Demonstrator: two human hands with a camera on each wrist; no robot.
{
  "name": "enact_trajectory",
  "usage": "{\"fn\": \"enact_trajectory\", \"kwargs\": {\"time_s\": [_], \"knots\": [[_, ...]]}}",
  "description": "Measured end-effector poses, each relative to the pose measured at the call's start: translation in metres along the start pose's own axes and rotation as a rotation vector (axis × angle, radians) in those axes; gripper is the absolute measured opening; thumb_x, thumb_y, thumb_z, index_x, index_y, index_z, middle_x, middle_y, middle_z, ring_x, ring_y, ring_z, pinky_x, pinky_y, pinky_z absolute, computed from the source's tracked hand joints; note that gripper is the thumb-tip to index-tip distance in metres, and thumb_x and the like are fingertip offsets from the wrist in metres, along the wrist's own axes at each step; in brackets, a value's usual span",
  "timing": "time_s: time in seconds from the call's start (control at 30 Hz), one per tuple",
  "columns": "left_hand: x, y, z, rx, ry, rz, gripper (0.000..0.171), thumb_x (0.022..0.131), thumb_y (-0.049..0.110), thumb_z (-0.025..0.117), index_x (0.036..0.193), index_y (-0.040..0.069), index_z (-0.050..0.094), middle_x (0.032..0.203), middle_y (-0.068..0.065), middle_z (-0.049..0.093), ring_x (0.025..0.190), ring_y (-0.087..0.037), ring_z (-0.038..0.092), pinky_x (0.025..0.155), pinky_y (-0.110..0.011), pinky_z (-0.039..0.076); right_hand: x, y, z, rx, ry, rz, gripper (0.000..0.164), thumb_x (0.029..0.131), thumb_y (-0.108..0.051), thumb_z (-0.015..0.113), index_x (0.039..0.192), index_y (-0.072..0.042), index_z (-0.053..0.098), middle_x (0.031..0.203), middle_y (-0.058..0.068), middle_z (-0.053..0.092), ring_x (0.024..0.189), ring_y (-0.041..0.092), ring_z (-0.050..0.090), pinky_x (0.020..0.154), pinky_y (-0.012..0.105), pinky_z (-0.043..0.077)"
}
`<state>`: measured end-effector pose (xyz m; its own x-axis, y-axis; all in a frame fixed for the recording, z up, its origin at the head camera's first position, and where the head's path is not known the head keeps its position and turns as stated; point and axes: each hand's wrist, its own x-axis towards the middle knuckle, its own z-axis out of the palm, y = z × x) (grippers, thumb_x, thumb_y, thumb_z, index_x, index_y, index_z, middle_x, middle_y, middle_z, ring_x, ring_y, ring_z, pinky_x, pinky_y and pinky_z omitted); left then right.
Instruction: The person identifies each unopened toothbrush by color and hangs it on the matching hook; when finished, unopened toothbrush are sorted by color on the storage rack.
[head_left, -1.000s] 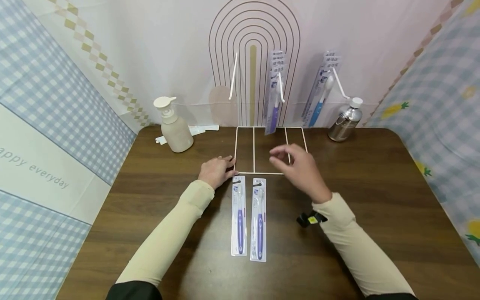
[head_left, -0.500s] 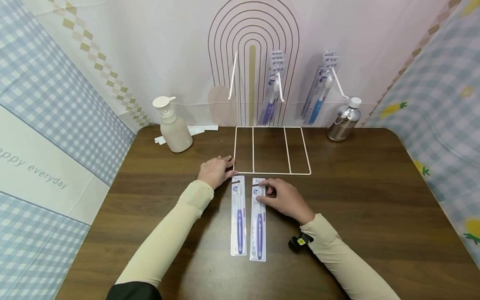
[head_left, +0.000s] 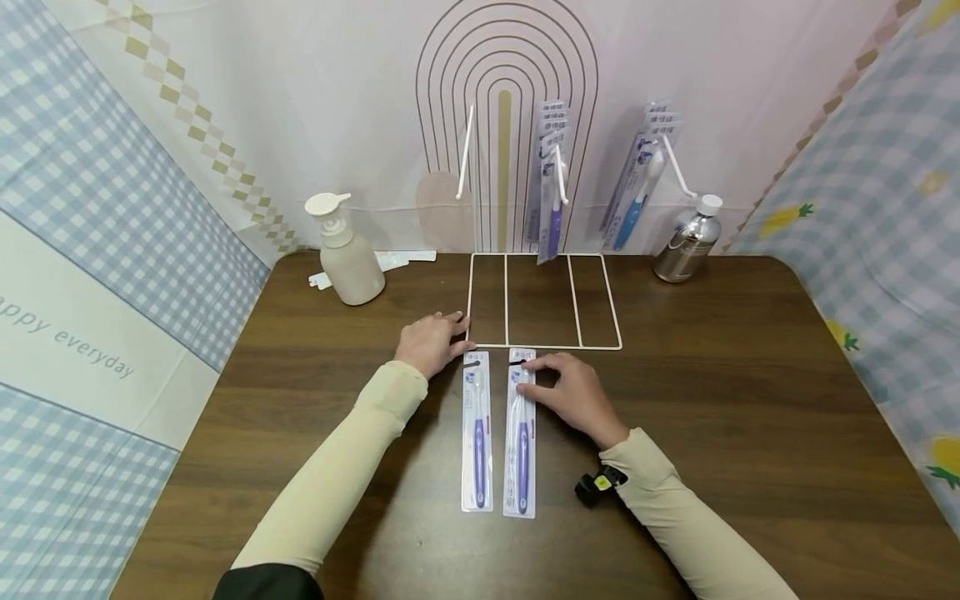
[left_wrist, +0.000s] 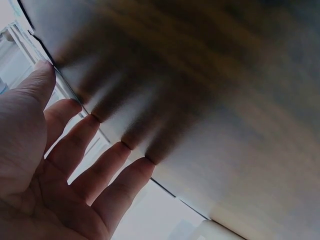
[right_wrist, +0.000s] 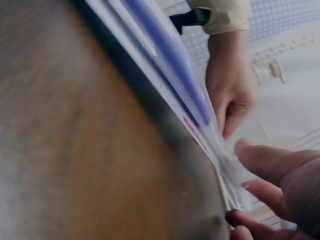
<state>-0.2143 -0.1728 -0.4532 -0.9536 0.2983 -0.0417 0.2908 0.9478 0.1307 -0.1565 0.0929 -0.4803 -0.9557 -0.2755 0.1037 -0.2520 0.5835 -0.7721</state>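
Observation:
My right hand (head_left: pixel 573 396) pinches a packaged purple toothbrush (head_left: pixel 522 471) near its upper end, between thumb and fingers. The right wrist view shows that pack's handle (right_wrist: pixel 175 65) close up, with a dark shadow along the edge of the pack over the tabletop. Parallel to it on the left lies a second packaged purple toothbrush (head_left: pixel 480 467), flat on the wood. My left hand (head_left: pixel 429 343) rests at the front left corner of a white wire rack (head_left: pixel 507 300), its fingers lightly bent. In the left wrist view its fingertips (left_wrist: pixel 125 146) meet the tabletop.
Packaged purple toothbrushes (head_left: pixel 553 225) hang on the rack's middle hook, packaged blue ones (head_left: pixel 630 221) on the right hook. The left hook (head_left: pixel 466 154) is bare. A pump bottle (head_left: pixel 352 267) stands left, a silver bottle (head_left: pixel 687 246) right. White strips (head_left: pixel 412 256) lie behind the pump bottle.
My right hand has come down from over the rack to the right-hand toothbrush pack, which has shifted slightly away and right. The hanging purple packs swing. My left hand stays put.

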Motion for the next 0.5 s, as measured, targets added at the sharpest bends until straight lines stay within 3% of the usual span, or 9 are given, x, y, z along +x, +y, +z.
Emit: {"fn": "enact_trajectory", "kwargs": {"time_s": [0.13, 0.23, 0.5], "knots": [[0.002, -0.001, 0.001, 0.002, 0.004, 0.005, 0.055, 0.099, 0.051, 0.069, 0.148, 0.025, 0.064, 0.153, 0.001, 0.058, 0.137, -0.035, 0.058, 0.094, -0.056, 0.057, 0.004, -0.005, -0.01, 0.122, 0.029, -0.017, 0.034, 0.091, -0.019, 0.086, 0.121, -0.009, 0.076, 0.1, 0.007, 0.079, 0.089, 0.02, 0.072, 0.078, 0.035, 0.055], [0.002, -0.002, 0.002, -0.003, 0.009, 0.007, 0.054, 0.099, 0.05, 0.069, 0.147, 0.025, 0.065, 0.153, 0.001, 0.059, 0.137, -0.035, 0.058, 0.094, -0.057, 0.057, 0.007, -0.013, -0.022, 0.192, 0.066, -0.069, 0.034, 0.092, -0.012, 0.084, 0.124, -0.007, 0.073, 0.087, 0.005, 0.076, 0.066, 0.015, 0.06, 0.058, 0.026, 0.044], [0.001, 0.0, 0.0, -0.006, 0.01, 0.006, 0.054, 0.1, 0.05, 0.069, 0.148, 0.025, 0.065, 0.153, 0.001, 0.058, 0.138, -0.035, 0.058, 0.094, -0.057, 0.057, 0.015, -0.047, -0.064, 0.158, 0.25, -0.3, 0.038, 0.092, -0.006, 0.083, 0.128, -0.012, 0.073, 0.088, 0.003, 0.069, 0.052, 0.013, 0.044, 0.047, 0.022, 0.036]]}}
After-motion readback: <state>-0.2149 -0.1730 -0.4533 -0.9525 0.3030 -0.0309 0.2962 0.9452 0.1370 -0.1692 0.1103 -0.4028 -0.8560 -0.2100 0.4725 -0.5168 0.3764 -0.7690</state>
